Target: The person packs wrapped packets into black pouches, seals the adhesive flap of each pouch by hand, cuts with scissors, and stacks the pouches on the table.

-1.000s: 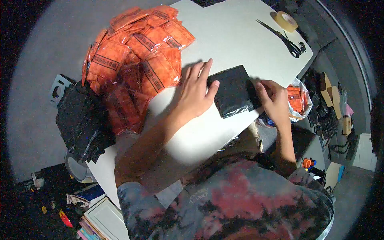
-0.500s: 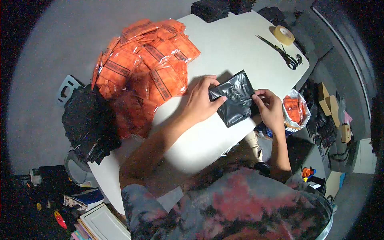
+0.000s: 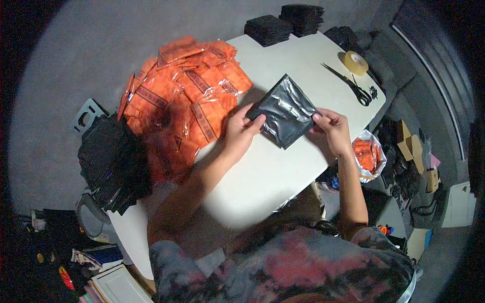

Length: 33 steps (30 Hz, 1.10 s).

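A shiny black plastic packet point(image 3: 284, 112) is held between both hands above the white table point(image 3: 237, 194), one corner pointing away from me. My left hand point(image 3: 243, 130) pinches its left corner, thumb on top. On the opposite corner, my right hand point(image 3: 331, 129) has closed thumb and fingers. What the packet contains is hidden. Left of my left hand lies a large heap of orange packets point(image 3: 202, 121) in clear wrap with dark printed bands. Beside that heap, at the table's left edge, is a pile of black packets point(image 3: 108, 161).
Scissors point(image 3: 351, 86) and a tape roll point(image 3: 355, 63) lie at the far right of the table. Stacks of black flat pieces point(image 3: 268, 30) stand at the back edge. Off the right edge is a white bag point(image 3: 373, 172) holding orange packets point(image 3: 365, 154).
The black packet has turned and moved slightly left and away from me. My right hand's grip has moved onto its right corner. The camera view has shifted a little.
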Tool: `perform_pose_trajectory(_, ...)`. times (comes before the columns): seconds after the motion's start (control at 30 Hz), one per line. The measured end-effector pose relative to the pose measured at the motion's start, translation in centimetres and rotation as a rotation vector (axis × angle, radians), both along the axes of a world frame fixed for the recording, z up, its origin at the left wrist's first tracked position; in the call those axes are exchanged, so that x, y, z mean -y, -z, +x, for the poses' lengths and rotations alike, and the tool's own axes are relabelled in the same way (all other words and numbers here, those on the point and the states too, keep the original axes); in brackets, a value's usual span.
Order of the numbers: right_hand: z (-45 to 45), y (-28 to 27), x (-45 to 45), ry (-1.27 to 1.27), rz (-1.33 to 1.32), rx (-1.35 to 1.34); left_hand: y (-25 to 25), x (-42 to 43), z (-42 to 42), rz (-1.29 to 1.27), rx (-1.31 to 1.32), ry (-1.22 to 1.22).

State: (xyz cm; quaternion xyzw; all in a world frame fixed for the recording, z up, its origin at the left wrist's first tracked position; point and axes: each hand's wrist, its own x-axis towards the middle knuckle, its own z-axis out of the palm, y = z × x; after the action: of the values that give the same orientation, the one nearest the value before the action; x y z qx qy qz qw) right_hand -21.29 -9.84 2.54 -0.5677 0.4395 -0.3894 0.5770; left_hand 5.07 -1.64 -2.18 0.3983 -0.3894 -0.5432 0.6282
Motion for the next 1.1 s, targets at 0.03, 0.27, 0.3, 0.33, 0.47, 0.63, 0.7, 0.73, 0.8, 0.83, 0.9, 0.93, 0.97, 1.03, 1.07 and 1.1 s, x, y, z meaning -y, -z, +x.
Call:
perform_pose_trajectory(0.03,0.5,-0.4,1.2,0.016,-0.022,0.045,-0.3,-0.1,0.0,0.053,0.061,-0.044)
perform_pose_trajectory(0.27,4.4,-5.2,18.0,-0.130,-0.243,0.075,0.3,-0.3,-0.8,-0.009,0.067,0.001)
perform_pose_trajectory(0.3,5.5,-5.5,21.3,-0.139,-0.230,0.179,0.4,-0.3,-0.9,-0.009,0.070,-0.004)
perform_pose_trajectory(0.33,7.1,-6.3,23.5,-0.090,-0.223,0.257,0.7,-0.3,-1.0,-0.024,0.168,0.019)
perform_pose_trajectory(0.47,12.3,-7.0,34.4,-0.072,-0.170,0.300,-0.3,-0.8,-1.1,-0.028,0.352,0.042)
perform_pose_trajectory(0.63,15.9,-4.3,40.7,0.071,-0.158,-0.020,-0.3,-1.1,-1.4,-0.025,0.449,0.031)
perform_pose_trajectory(0.7,16.1,-3.6,42.1,0.084,-0.195,-0.139,-0.4,-1.1,-1.2,-0.049,0.510,0.025)
perform_pose_trajectory(0.73,16.2,-3.6,42.5,0.088,-0.214,-0.183,-0.6,-1.2,-1.3,-0.042,0.499,0.020)
perform_pose_trajectory(0.8,16.4,-3.4,43.5,0.100,-0.241,-0.256,-1.1,-1.2,-1.3,-0.036,0.490,0.010)
perform_pose_trajectory(0.83,16.5,-3.2,44.3,0.104,-0.241,-0.298,-1.3,-1.2,-1.3,-0.028,0.510,0.007)
perform_pose_trajectory(0.9,16.6,-2.6,46.4,0.115,-0.246,-0.423,-1.5,-1.3,-1.3,-0.020,0.531,0.008)
perform_pose_trajectory(0.93,16.4,-2.0,47.8,0.119,-0.244,-0.423,-1.5,-1.3,-1.3,-0.019,0.543,0.005)
perform_pose_trajectory(0.97,16.1,-1.2,49.3,0.037,-0.394,-0.535,-1.5,-1.3,-1.3,-0.019,0.555,0.002)
perform_pose_trajectory(1.03,16.1,-1.6,49.1,-0.048,-0.548,-0.647,-1.1,-1.3,-1.4,-0.029,0.526,-0.006)
perform_pose_trajectory(1.07,16.1,-1.8,49.0,-0.037,-0.481,-0.637,-0.9,-1.2,-1.5,-0.035,0.497,-0.016)
perform_pose_trajectory(1.1,16.3,-2.3,48.1,-0.027,-0.415,-0.626,-0.8,-1.2,-1.5,-0.036,0.496,-0.017)
